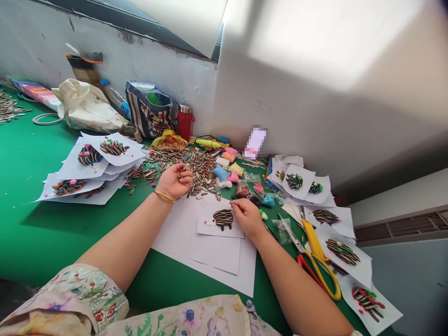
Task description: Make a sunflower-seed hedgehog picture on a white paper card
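Observation:
My left hand is curled over the edge of a heap of striped sunflower seeds, with a few dark seeds showing between its fingers. My right hand is pinched at the right edge of a small white card; whatever its fingertips hold is too small to make out. On that card is a hedgehog figure with a back of sunflower seeds, dark feet and a small pink nose dot. The card rests on larger white sheets on the green tabletop.
Finished-looking seed cards are stacked at left and spread at right. Beside my right forearm lie yellow-handled scissors and a yellow cutter. Coloured clay packets, a red bottle and bags stand along the wall.

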{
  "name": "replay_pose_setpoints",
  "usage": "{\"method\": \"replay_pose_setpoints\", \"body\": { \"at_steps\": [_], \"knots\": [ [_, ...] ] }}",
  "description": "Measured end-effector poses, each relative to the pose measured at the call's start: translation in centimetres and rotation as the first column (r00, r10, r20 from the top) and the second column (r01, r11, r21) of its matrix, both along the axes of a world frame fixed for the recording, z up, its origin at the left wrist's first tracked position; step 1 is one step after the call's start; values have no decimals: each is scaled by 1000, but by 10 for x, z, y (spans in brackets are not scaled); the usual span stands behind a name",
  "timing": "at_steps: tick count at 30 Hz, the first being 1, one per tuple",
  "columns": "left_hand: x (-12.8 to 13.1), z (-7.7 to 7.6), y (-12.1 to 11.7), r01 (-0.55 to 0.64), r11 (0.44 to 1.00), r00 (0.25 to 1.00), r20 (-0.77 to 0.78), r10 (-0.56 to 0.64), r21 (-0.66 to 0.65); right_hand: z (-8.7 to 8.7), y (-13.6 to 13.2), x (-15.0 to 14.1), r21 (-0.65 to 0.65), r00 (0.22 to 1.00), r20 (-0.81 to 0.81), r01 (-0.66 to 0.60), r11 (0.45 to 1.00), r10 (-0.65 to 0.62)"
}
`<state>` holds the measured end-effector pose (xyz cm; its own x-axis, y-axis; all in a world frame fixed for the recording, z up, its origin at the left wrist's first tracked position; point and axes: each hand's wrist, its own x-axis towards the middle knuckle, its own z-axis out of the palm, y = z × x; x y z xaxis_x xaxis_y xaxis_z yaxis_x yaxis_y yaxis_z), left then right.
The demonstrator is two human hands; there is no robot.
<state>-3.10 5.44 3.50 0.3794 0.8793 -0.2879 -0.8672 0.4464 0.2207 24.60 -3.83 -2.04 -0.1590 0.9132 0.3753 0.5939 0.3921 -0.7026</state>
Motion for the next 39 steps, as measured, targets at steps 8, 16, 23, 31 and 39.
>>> {"method": "replay_pose_setpoints", "body": {
  "at_steps": [8,16,23,31,39],
  "knots": [
    [14,-1,-8,-86,990,989,-133,71,-113,2,0,0,-2,1000,10,3,1000,-3],
    [22,0,-15,-61,987,985,-168,36,-146,0,0,0,-6,1000,17,0,1000,0],
    [21,-5,-15,-7,996,982,-186,-10,-91,-1,0,1,11,1000,19,3,1000,-4],
    [19,-4,-12,-98,991,976,-202,78,-89,0,0,1,4,1000,27,0,1000,0],
    [12,-4,-9,-234,966,957,-199,210,-109,0,0,1,0,1000,29,-2,1000,2]
  ]
}}
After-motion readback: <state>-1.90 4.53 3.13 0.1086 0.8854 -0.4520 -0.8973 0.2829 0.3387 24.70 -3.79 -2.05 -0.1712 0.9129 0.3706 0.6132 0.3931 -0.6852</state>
